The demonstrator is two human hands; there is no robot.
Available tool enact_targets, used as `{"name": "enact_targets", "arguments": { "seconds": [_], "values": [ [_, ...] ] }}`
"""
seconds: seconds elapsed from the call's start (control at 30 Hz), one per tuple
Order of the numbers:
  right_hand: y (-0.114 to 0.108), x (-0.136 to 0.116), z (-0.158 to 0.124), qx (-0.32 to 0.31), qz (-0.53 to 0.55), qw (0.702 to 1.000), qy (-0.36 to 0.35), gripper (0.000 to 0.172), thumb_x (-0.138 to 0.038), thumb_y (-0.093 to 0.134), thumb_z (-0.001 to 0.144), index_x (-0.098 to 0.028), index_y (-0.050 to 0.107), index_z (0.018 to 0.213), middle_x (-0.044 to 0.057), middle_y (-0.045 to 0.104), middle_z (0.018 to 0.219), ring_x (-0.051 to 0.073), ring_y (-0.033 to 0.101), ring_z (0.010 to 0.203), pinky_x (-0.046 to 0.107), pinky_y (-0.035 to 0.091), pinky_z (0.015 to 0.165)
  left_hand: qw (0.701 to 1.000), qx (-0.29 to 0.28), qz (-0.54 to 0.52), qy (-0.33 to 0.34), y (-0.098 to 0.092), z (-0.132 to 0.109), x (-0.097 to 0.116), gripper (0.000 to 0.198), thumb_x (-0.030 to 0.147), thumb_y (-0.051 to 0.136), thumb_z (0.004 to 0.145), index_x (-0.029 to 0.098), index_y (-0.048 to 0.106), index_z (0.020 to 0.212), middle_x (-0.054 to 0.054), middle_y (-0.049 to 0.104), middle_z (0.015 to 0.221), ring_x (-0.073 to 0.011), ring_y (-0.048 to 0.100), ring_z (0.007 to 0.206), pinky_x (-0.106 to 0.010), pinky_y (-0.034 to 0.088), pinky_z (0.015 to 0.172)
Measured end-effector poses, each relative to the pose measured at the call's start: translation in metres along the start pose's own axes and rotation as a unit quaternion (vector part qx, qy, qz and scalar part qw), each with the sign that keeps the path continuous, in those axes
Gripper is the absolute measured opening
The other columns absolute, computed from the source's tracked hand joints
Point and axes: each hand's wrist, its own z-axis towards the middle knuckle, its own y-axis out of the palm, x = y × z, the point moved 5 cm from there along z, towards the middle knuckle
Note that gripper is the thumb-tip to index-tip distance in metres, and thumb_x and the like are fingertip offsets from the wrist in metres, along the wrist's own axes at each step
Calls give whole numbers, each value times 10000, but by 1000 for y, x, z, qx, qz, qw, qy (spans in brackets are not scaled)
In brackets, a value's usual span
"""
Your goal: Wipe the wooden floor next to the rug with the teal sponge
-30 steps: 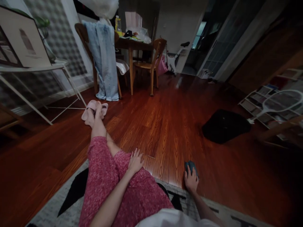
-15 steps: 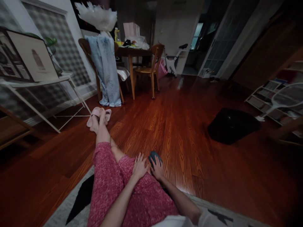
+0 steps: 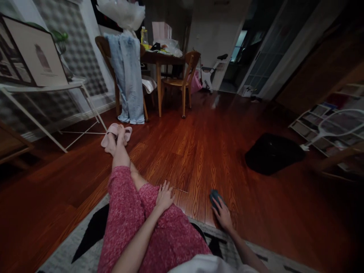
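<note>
My left hand (image 3: 165, 196) lies flat on my knee, over the pink-red trousers (image 3: 133, 220), with its fingers spread and nothing in it. Out to the right of my legs, my right hand (image 3: 223, 215) has its fingers over a small dark teal, rounded object (image 3: 217, 199) shaped like a computer mouse. Its underside is hidden, so I cannot tell whether it touches the floor. My crossed legs stretch forward to pink slippers (image 3: 112, 132).
A black bin-like container (image 3: 273, 153) stands to the right, beside a white racket (image 3: 338, 123) and a shelf. Ahead are a wooden chair (image 3: 184, 81), a table and light-blue jeans (image 3: 129, 83) draped over another chair. A patterned rug (image 3: 93, 216) lies beneath me.
My right hand has moved right, away from my knee, carrying the teal object with it. The left hand stays on my knee. The view has shifted slightly.
</note>
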Motion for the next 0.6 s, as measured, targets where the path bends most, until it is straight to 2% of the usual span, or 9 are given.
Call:
{"name": "enact_targets", "arguments": {
  "seconds": [0.07, 0.13, 0.2, 0.27, 0.33, 0.4, 0.47, 0.53, 0.6],
  "values": [
    [-5, 38, -20, 41, -6, 995, 91, 573, -488, 283, 959, -292, 528, 1439, 85, 433, 1559, 261, 393, 1437, 504, 368, 1129, 1000, -2, 0, 0, 0, 0, 0, 546, 386, 428, 935, 185, 522, 1433, -95, 327, 1630, -248, 128, 1550, -477, 151, 1259],
    [-4, 55, -34, 84, -10, 980, 182, 616, -510, 250, 951, -275, 498, 1463, 109, 406, 1570, 287, 376, 1445, 541, 359, 1120, 1000, -4, 0, 0, 0, 0, 0, 549, 389, 422, 938, 179, 517, 1437, -97, 325, 1631, -247, 125, 1550, -473, 149, 1260],
    [2, 50, -38, 124, -13, 957, 262, 653, -512, 222, 948, -246, 452, 1498, 146, 367, 1587, 318, 342, 1460, 583, 338, 1116, 1000, -6, 2, 0, 0, 0, -1, 548, 392, 415, 941, 178, 520, 1434, -97, 321, 1633, -249, 121, 1551, -471, 146, 1260],
    [12, 27, -28, 143, -11, 944, 298, 658, -491, 217, 949, -242, 402, 1529, 163, 338, 1602, 334, 309, 1476, 617, 309, 1116, 1000, -4, 5, 2, 1, 0, -1, 543, 394, 414, 943, 182, 525, 1430, -93, 317, 1635, -248, 120, 1551, -467, 145, 1261],
    [25, -13, -5, 118, -5, 958, 261, 635, -459, 243, 951, -265, 381, 1540, 149, 336, 1610, 328, 295, 1485, 628, 283, 1125, 1000, -2, 7, 2, 1, 0, -2, 535, 394, 412, 944, 186, 535, 1421, -90, 317, 1635, -245, 121, 1551, -465, 151, 1260],
    [41, -64, 21, 61, 2, 985, 160, 602, -431, 285, 957, -290, 397, 1531, 119, 346, 1614, 303, 290, 1493, 611, 268, 1144, 1000, -1, 8, 1, 2, 1, -2, 532, 398, 407, 945, 188, 542, 1415, -87, 312, 1637, -242, 124, 1550, -466, 157, 1258],
    [57, -120, 41, 4, 9, 999, 46, 567, -410, 339, 959, -317, 427, 1512, 85, 355, 1618, 278, 293, 1496, 583, 267, 1162, 1000, 4, 8, 1, 3, 1, -3, 530, 405, 403, 947, 193, 546, 1411, -83, 305, 1639, -240, 125, 1551, -472, 161, 1257],
    [73, -173, 53, -35, 17, 998, -50, 547, -389, 406, 953, -340, 449, 1496, 69, 358, 1619, 265, 308, 1492, 559, 279, 1170, 1000, 8, 6, 1, 5, 2, -4, 535, 407, 406, 943, 198, 542, 1416, -78, 303, 1640, -237, 128, 1550, -475, 165, 1257],
    [86, -216, 59, -67, 28, 989, -127, 543, -358, 472, 937, -350, 472, 1480, 71, 378, 1609, 261, 340, 1478, 542, 305, 1168, 1000, 9, 2, -1, 7, 4, -5, 540, 393, 416, 933, 205, 535, 1425, -68, 303, 1640, -236, 128, 1550, -476, 171, 1257]
  ]
}}
